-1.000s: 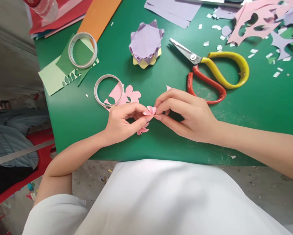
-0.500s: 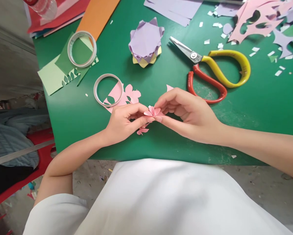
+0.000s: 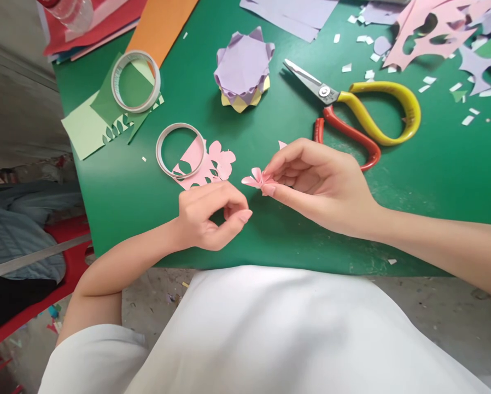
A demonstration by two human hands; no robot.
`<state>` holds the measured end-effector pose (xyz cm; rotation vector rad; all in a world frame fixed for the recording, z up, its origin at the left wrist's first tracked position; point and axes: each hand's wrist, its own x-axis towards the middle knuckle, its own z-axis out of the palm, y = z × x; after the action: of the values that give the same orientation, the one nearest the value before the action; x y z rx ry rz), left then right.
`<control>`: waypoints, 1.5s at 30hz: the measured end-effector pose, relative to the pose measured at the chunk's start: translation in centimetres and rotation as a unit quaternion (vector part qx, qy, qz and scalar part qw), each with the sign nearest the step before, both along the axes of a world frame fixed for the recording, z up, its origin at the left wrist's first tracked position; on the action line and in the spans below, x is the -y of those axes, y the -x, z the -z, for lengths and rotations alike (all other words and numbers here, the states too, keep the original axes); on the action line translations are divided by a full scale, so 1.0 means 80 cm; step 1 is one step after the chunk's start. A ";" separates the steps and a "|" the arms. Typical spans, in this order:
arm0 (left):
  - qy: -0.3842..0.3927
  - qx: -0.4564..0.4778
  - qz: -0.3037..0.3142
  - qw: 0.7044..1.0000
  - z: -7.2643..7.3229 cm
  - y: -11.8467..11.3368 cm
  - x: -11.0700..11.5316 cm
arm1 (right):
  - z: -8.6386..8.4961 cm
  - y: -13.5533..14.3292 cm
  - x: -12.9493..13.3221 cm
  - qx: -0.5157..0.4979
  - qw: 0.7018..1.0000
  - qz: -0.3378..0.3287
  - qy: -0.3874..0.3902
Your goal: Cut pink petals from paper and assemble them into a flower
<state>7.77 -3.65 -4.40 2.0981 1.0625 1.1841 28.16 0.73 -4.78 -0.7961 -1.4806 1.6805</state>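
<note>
Between the thumb and fingertips of my right hand (image 3: pixel 319 183) is a small pink paper flower (image 3: pixel 257 178), its petals fanned out to the left. My left hand (image 3: pixel 215 213) is closed just to its left and lower, clear of the flower. Its fingers are curled under with the thumb beside the forefinger; anything inside them is hidden. Beyond my left hand lies cut pink paper (image 3: pixel 196 156) with leaf-shaped holes and petal shapes. A roll of tape (image 3: pixel 159 150) rests partly on this paper.
Open scissors (image 3: pixel 325 93) with yellow and red handles lie beyond my right hand. A purple and yellow folded-paper piece (image 3: pixel 243 65) stands farther back. Another tape roll (image 3: pixel 115 82) sits on green paper (image 3: pixel 81 128) at left. Pink cut-out scraps (image 3: pixel 409 33) and white bits lie far right.
My left hand has let go of the pink flower and drawn down and away, its fingers curling in. The flower stays in my right hand. The small pink piece below is out of sight.
</note>
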 end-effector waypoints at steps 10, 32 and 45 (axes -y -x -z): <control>-0.026 -0.051 -0.043 0.997 0.008 -0.003 0.002 | 0.004 -0.001 0.001 0.031 0.999 -0.010 -0.041; -0.070 -0.132 -0.044 0.988 0.006 -0.001 -0.002 | 0.003 -0.004 -0.002 0.068 0.995 -0.038 -0.064; -0.050 -0.096 -0.035 0.994 0.005 -0.002 -0.003 | 0.001 -0.004 -0.003 0.057 0.997 -0.045 -0.031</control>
<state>7.90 -3.43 -4.82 2.3063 1.1935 1.1070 28.45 0.99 -4.85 -0.8139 -1.6605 1.6706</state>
